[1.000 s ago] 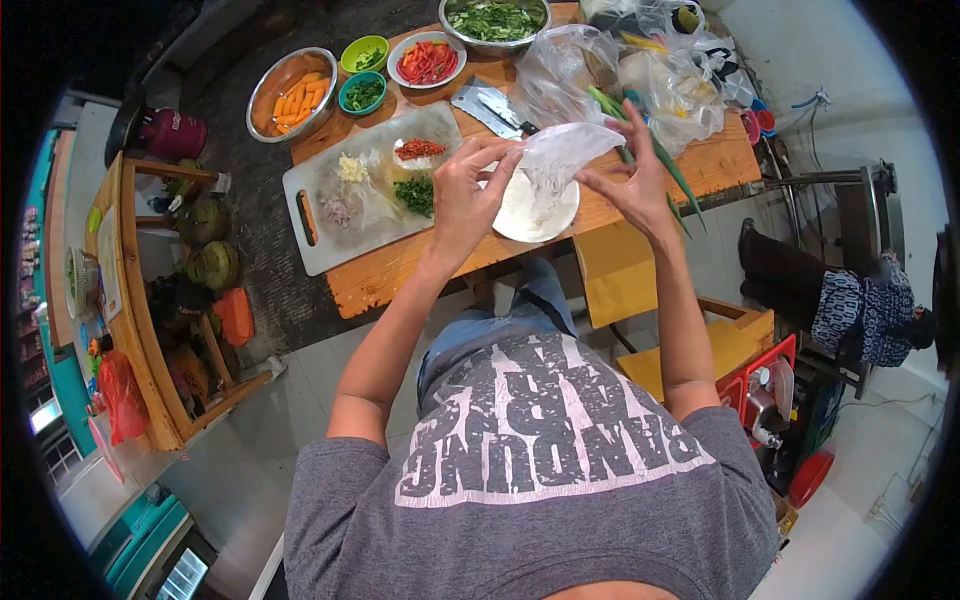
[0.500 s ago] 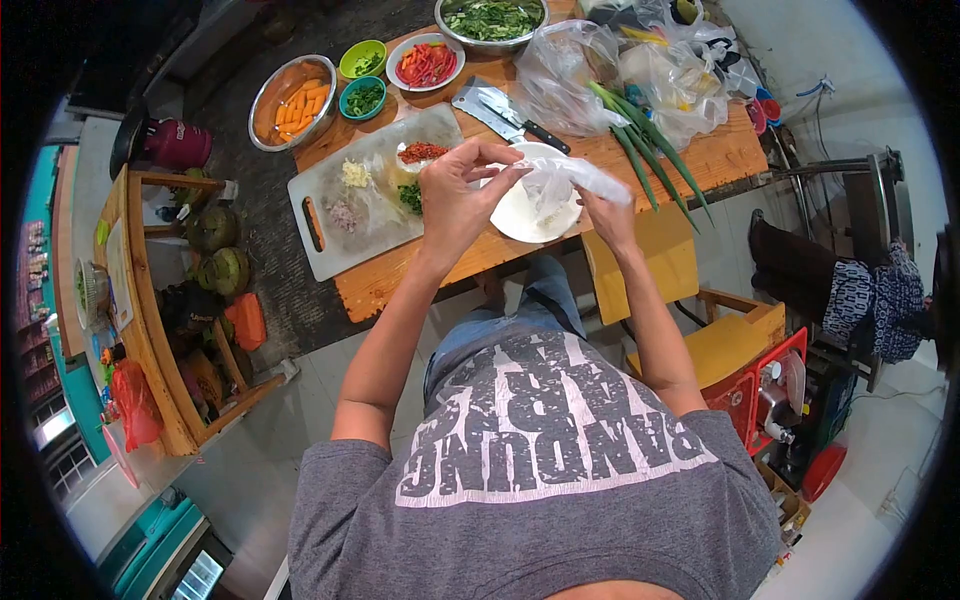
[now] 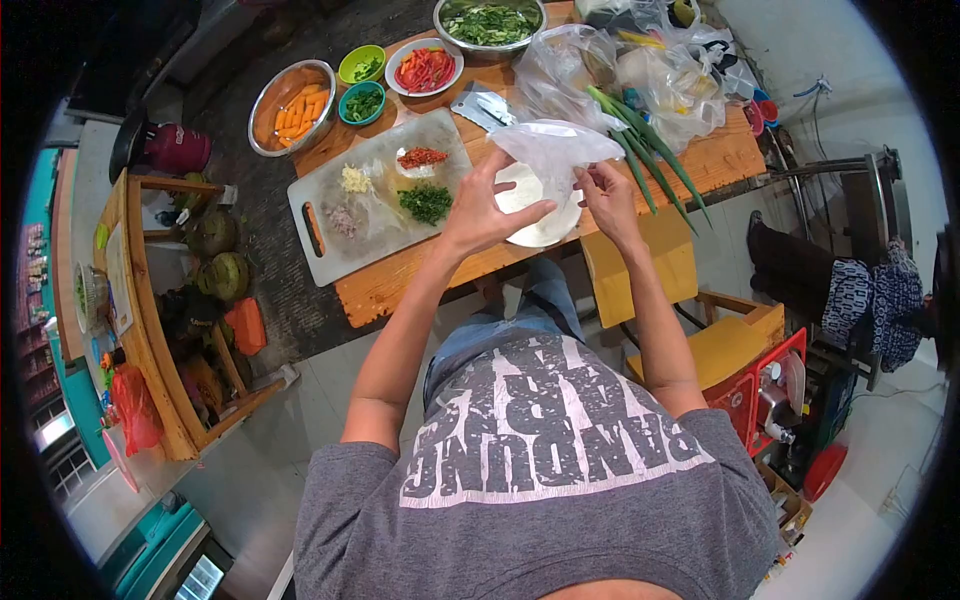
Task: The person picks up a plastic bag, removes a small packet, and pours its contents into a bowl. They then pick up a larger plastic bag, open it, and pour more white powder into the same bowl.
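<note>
A wooden table [image 3: 720, 160] crowded with chopped vegetables stands before the person. Both hands pinch a clear plastic bag [image 3: 553, 148] above a white plate [image 3: 535, 228]: left hand [image 3: 482, 205] half-curled at its edge, right hand [image 3: 606, 196] gripping it.

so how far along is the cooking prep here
Done, by the look of it: small chopped piles sit on the cutting board, and bowls of carrot sticks, red peppers and greens are filled. In hand: the left hand and right hand hold a clear plastic bag over the white plate. Left: the green onions lie uncut.
</note>
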A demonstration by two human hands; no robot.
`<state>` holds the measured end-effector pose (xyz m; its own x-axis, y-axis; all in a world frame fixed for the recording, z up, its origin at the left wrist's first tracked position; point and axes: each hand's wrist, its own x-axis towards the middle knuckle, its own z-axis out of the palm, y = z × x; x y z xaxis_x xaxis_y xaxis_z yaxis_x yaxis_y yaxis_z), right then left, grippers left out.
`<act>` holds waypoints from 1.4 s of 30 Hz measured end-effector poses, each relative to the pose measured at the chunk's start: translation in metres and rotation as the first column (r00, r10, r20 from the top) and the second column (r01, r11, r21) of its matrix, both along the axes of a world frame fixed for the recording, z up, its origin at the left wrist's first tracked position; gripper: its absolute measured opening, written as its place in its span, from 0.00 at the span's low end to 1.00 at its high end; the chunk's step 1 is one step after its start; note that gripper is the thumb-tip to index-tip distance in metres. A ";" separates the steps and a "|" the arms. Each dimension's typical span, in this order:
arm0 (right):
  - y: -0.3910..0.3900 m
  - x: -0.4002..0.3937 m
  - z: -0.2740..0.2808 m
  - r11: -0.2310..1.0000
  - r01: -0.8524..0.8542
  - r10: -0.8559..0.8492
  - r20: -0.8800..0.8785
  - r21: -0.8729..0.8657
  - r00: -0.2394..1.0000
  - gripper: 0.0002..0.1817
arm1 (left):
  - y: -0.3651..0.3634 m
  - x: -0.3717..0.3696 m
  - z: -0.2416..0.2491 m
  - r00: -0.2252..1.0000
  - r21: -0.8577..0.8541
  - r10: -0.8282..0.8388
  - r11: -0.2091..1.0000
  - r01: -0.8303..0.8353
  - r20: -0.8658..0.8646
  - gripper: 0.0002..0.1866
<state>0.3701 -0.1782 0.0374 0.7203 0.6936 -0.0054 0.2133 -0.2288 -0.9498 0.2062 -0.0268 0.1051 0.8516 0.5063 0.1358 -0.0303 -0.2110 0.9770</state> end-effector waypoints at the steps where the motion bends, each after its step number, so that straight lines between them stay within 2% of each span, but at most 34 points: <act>1: 0.001 -0.001 0.001 1.000 0.005 -0.005 -0.008 0.011 1.000 0.11 | -0.002 0.002 -0.005 1.000 0.032 0.006 0.999 -0.005 -0.006 0.35; 2: 0.001 -0.001 -0.001 1.000 0.013 -0.013 -0.015 0.021 1.000 0.11 | -0.001 0.006 -0.016 0.998 0.048 0.013 0.999 -0.011 -0.058 0.31; 5: 0.007 -0.011 0.011 0.998 0.017 -0.012 -0.081 0.067 0.997 0.10 | -0.001 0.011 -0.041 0.996 -0.047 -0.008 0.999 0.004 -0.089 0.22; 6: 0.008 -0.012 0.012 0.997 -0.021 0.028 -0.086 0.080 0.996 0.10 | -0.006 0.014 -0.035 0.998 -0.029 0.039 0.999 -0.040 -0.046 0.16; 9: 0.007 -0.018 0.018 0.998 -0.066 0.067 -0.035 0.019 0.997 0.12 | -0.001 0.020 -0.049 0.994 0.005 0.094 0.996 -0.094 -0.064 0.13; 12: 0.007 -0.015 0.007 0.997 -0.018 0.014 0.050 0.071 0.999 0.13 | 0.001 0.023 -0.059 0.987 0.015 0.158 0.987 -0.158 -0.012 0.08; 15: 0.003 -0.008 0.001 0.999 0.048 -0.048 0.079 0.011 0.996 0.13 | 0.003 0.023 -0.062 0.983 -0.106 0.170 0.979 -0.177 -0.075 0.06; 18: -0.006 0.004 -0.005 0.994 -0.001 -0.008 -0.082 -0.108 0.997 0.12 | 0.009 0.023 -0.066 0.979 -0.196 0.200 0.962 -0.191 0.027 0.05; 19: -0.006 -0.003 0.002 0.996 0.057 -0.051 -0.081 0.072 0.995 0.12 | 0.011 0.023 -0.069 0.982 -0.215 0.188 0.960 -0.179 0.021 0.06; 20: -0.004 -0.004 0.001 0.989 0.011 -0.011 0.003 0.144 1.000 0.13 | 0.013 0.024 -0.073 0.984 -0.234 0.175 0.958 -0.165 0.020 0.07; 23: 0.003 -0.003 -0.004 0.967 -0.084 0.043 0.171 0.241 0.984 0.13 | 0.011 0.027 -0.074 0.988 -0.242 0.150 0.961 -0.135 0.045 0.10; 25: 0.006 -0.006 0.000 0.988 -0.081 0.071 0.075 0.135 0.995 0.13 | 0.007 0.026 -0.067 0.988 -0.187 0.144 0.973 -0.133 0.048 0.11; 27: 0.002 -0.008 0.010 0.990 -0.075 0.052 -0.194 -0.116 0.980 0.14 | 0.001 0.025 -0.061 0.989 -0.093 0.142 0.986 -0.138 0.033 0.10; 28: 0.005 -0.013 0.015 0.999 -0.029 0.021 -0.192 -0.040 0.981 0.13 | 0.001 0.025 -0.063 0.990 -0.112 0.134 0.985 -0.130 0.034 0.11; 30: 0.001 -0.009 0.013 0.997 -0.074 0.073 0.052 0.016 0.996 0.12 | 0.005 0.022 -0.069 0.992 -0.152 0.115 0.983 -0.107 0.042 0.11; 31: -0.002 -0.005 0.009 0.994 -0.100 0.092 0.177 0.037 0.980 0.12 | 0.006 0.021 -0.066 0.991 -0.120 0.132 0.984 -0.129 0.020 0.11; 32: 0.000 0.000 -0.006 0.984 -0.062 0.072 -0.053 0.168 0.996 0.09 | 0.009 0.019 -0.063 0.989 -0.087 0.150 0.985 -0.149 -0.001 0.11; 35: -0.004 0.005 -0.016 0.989 -0.061 0.065 -0.032 0.132 0.997 0.11 | 0.008 0.018 -0.057 0.981 -0.010 0.193 0.981 -0.193 -0.031 0.11; 37: -0.004 0.000 -0.010 0.992 -0.051 0.062 -0.094 0.116 0.994 0.15 | 0.008 0.016 -0.057 0.975 0.045 0.216 0.976 -0.214 -0.052 0.11; 40: -0.002 -0.006 0.004 0.990 -0.062 0.081 -0.151 0.124 0.985 0.20 | 0.001 0.019 -0.051 0.983 0.047 0.185 0.982 -0.184 -0.001 0.11; 42: -0.001 -0.014 0.027 0.983 -0.095 0.129 -0.230 0.154 0.964 0.22 | 0.004 0.018 -0.060 0.991 0.145 0.133 0.980 -0.134 0.016 0.11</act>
<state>0.3563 -0.1792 0.0640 0.6275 0.7760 -0.0639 -0.0066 -0.0767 -0.9970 0.2242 -0.0232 0.0450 0.7764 0.5902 0.2210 0.0022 -0.3533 0.9355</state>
